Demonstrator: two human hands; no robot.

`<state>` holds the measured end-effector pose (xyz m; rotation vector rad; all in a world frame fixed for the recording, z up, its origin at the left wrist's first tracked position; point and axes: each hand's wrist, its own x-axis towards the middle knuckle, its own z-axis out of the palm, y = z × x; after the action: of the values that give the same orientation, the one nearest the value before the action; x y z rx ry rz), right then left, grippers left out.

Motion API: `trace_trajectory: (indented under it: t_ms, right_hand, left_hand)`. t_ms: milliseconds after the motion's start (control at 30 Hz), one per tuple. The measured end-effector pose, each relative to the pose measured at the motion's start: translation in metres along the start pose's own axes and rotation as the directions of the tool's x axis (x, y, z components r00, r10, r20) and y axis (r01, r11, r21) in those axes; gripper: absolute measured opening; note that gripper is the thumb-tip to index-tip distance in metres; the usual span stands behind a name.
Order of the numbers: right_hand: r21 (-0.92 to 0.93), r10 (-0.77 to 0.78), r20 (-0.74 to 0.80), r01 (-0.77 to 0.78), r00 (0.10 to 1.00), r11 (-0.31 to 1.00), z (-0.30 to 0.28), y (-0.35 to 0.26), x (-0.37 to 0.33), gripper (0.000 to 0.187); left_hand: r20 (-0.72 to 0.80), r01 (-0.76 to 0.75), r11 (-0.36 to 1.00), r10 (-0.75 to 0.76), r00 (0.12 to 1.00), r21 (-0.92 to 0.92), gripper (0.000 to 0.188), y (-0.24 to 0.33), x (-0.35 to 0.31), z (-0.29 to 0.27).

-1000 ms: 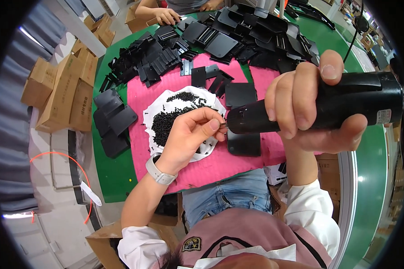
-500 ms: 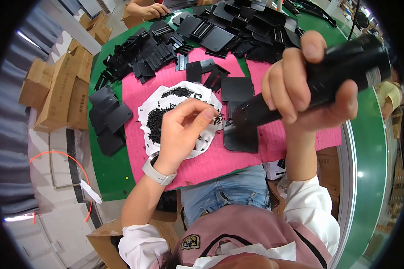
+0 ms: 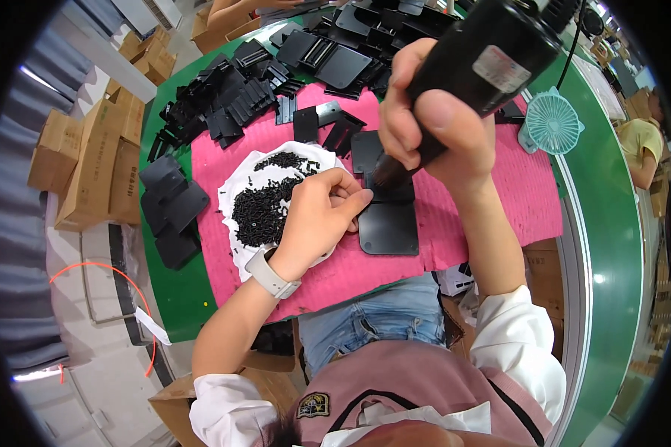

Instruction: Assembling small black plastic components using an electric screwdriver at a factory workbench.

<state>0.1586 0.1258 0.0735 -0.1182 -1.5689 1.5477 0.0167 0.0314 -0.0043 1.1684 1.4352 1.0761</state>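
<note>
My right hand is wrapped round a black electric screwdriver, tilted so its tip points down-left over a black hinged bracket. The bracket has two flat plates and lies on a pink foam mat. The hand and tool hide part of the bracket's middle. My left hand has thumb and forefinger pinched together at the bracket's left edge; what is between them is too small to make out. Beside that hand, many small black screws lie on a white cloth.
Black metal parts are heaped along the far side of the green table. Several black plates are stacked at the left. A teal fan stands at the right. Another person's arm shows at the far edge.
The screwdriver has swung left and more upright, its tip now over the bracket's middle. My left hand has shifted slightly right to the bracket's edge. The fan has come into sight.
</note>
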Motion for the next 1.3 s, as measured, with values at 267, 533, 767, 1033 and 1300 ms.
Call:
trace_trajectory:
  t_ms: [267, 533, 767, 1033, 1300]
  right_hand:
    - [-0.046, 0.015, 0.041, -0.013, 0.999, 0.999, 0.017, 0.005, 0.006, 0.027]
    - [-0.021, 0.024, 0.057, -0.023, 0.998, 1.0, 0.015, 0.009, 0.007, 0.028]
    - [-0.217, -0.098, -0.016, 0.092, 0.995, 0.972, 0.023, 0.008, -0.003, 0.029]
    - [0.394, -0.319, 0.004, 0.291, 0.948, 0.872, -0.015, -0.01, -0.005, 0.05]
    - [0.439, -0.33, -0.099, 0.339, 0.939, 0.832, -0.021, -0.003, -0.011, 0.05]
  left_hand:
    - [-0.041, -0.059, 0.996, 0.061, 0.997, 0.062, 0.014, -0.003, -0.002, 0.004]
    - [-0.084, -0.087, 0.989, 0.098, 0.992, 0.118, 0.015, -0.006, -0.001, 0.006]
    - [-0.125, -0.156, 0.965, 0.185, 0.975, 0.21, 0.014, -0.003, -0.003, 0.008]
    - [-0.245, -0.249, 0.961, 0.272, 0.931, 0.122, 0.008, 0.003, -0.012, 0.007]
    - [-0.103, -0.121, 0.897, 0.085, 0.991, -0.424, 0.011, 0.005, -0.017, -0.01]
